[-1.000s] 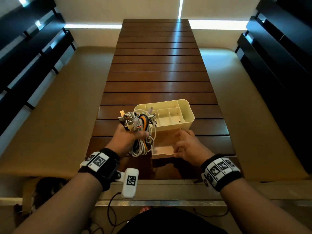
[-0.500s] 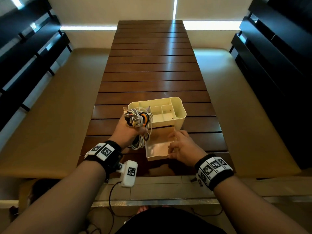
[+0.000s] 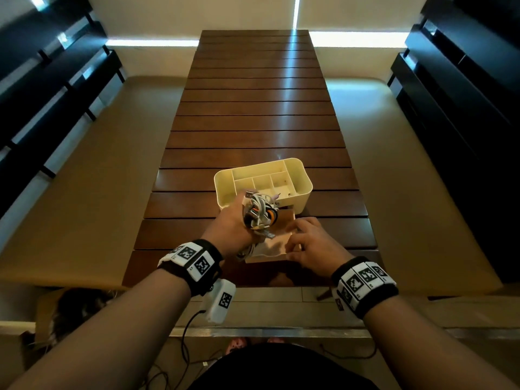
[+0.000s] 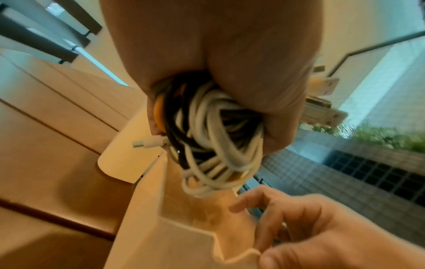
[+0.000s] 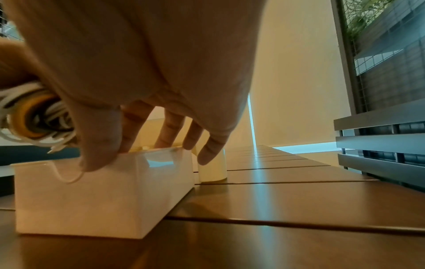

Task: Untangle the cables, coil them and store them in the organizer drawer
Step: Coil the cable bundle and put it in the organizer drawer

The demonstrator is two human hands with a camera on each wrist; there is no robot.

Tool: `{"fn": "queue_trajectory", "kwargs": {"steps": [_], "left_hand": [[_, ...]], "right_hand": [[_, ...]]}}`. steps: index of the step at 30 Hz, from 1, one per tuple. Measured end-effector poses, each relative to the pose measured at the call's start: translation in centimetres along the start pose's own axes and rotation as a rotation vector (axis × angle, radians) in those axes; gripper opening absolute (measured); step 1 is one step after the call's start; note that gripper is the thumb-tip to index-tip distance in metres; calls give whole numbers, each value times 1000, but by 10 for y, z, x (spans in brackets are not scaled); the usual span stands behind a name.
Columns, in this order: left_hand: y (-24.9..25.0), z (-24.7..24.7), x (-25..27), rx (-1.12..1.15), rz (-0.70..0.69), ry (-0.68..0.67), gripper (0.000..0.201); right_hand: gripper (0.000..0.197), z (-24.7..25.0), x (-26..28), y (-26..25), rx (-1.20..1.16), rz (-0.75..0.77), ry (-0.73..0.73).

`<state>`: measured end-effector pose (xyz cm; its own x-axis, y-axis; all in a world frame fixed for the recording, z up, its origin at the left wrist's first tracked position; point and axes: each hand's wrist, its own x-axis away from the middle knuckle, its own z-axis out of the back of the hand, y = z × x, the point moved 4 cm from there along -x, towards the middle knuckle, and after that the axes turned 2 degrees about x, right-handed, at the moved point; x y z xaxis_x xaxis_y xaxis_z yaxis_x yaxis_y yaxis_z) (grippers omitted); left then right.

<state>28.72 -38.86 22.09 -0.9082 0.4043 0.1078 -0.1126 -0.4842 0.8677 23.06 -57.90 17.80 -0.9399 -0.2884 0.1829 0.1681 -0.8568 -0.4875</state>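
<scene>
My left hand (image 3: 229, 228) grips a coiled bundle of white, black and orange cables (image 3: 260, 212) just above the pulled-out drawer (image 3: 274, 250) of the cream organizer (image 3: 305, 175). USB plugs stick out of the bundle. The left wrist view shows the cable loops (image 4: 214, 138) hanging over the drawer's floor (image 4: 184, 236). My right hand (image 3: 309, 243) holds the drawer's front right corner, thumb at the front notch and fingers curled over the side wall (image 5: 161, 151). The drawer (image 5: 103, 196) rests on the table and has nothing in it.
The organizer stands near the front of a long dark slatted wooden table (image 3: 259, 108). Its top tray has several small compartments (image 3: 264, 181). Tan benches (image 3: 84, 178) run along both sides, with dark slatted walls beyond them.
My left hand has carried the cable bundle rightward and nearer, from beside the organizer to above the drawer. The drawer has slid further out toward me under my right hand.
</scene>
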Motion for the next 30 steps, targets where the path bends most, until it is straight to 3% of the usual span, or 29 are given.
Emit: {"fn": "queue_trajectory", "kwargs": {"steps": [3, 6, 11, 18, 23, 25, 28, 30], "left_hand": [[1, -16, -4, -202, -8, -57, 86], [3, -37, -8, -417, -90, -110, 83], [-6, -61, -21, -705, -108, -181, 78], [-9, -68, -24, -845, -108, -161, 75], [-14, -60, -25, -900, -86, -138, 75], [-17, -60, -25, -898, -80, -138, 77], [-21, -60, -25, -847, -62, -157, 96], [-24, -57, -26, -763, -45, -188, 106]], "right_hand": [[17, -1, 3, 0, 8, 17, 14], [23, 0, 8, 0, -11, 10, 12], [32, -7, 14, 6, -22, -20, 77], [32, -14, 29, 2, -171, 86, 275], [60, 5, 45, -4, -118, 121, 490], [73, 0, 33, -12, -6, 163, 399], [90, -14, 10, -14, 78, 97, 239], [87, -14, 3, -10, 97, 65, 213]]}}
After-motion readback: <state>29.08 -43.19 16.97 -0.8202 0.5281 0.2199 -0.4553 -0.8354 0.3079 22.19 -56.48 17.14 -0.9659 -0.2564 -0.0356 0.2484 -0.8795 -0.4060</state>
